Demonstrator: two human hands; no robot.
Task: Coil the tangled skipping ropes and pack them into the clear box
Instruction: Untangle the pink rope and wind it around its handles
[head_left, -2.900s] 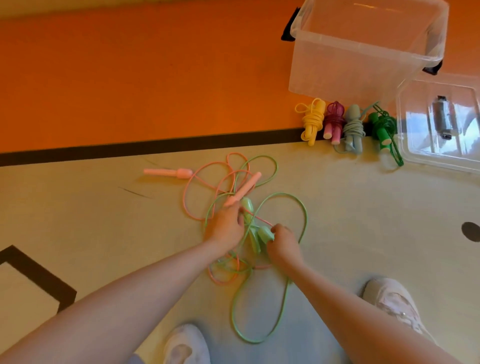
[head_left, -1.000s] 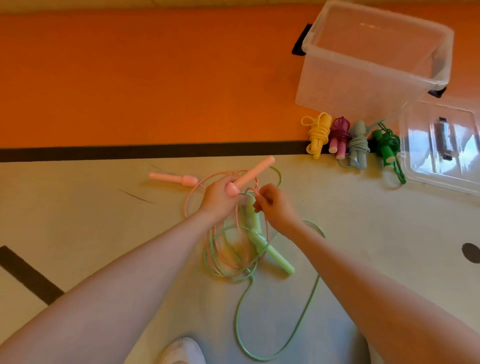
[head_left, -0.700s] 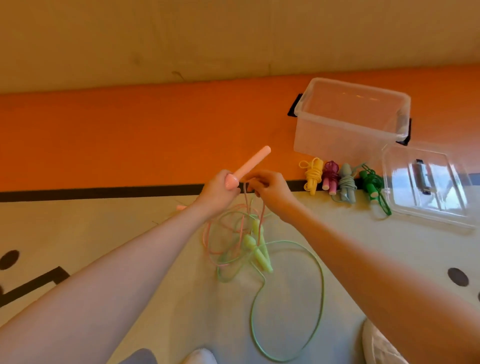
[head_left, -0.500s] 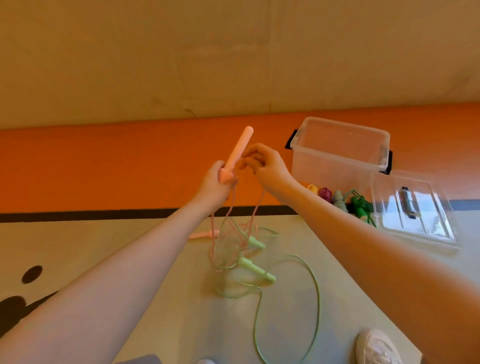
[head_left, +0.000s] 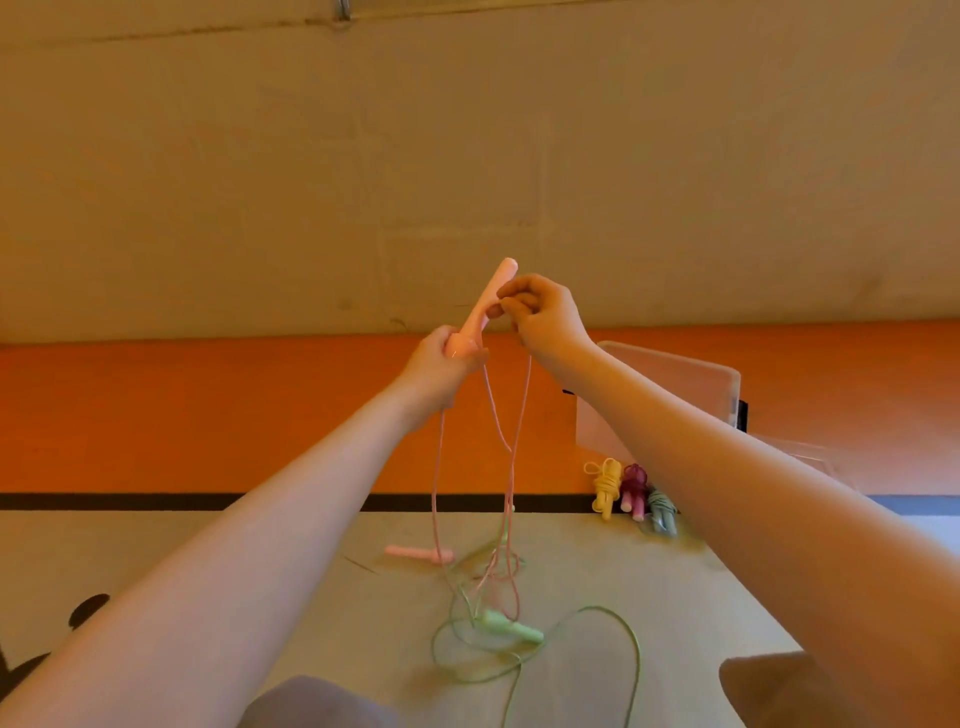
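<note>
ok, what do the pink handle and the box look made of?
Pink handle: likely smooth moulded plastic, judging by its uniform colour and soft sheen. Clear box: looks like translucent rigid plastic, as the orange floor shows through its walls. Neither can be confirmed from here.

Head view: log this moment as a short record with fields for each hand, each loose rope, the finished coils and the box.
left hand: grips the base of the raised pink plastic handle
right hand: pinches the thin pink cord beside that handle
pink rope: cord hangs to the floor; second pink handle lies there
light green skipping rope: on the floor, cord mixed with the pink one
coiled ropes: yellow, maroon, grey-green, beside the box
clear plastic box: lid off, partly hidden by the right arm
</note>
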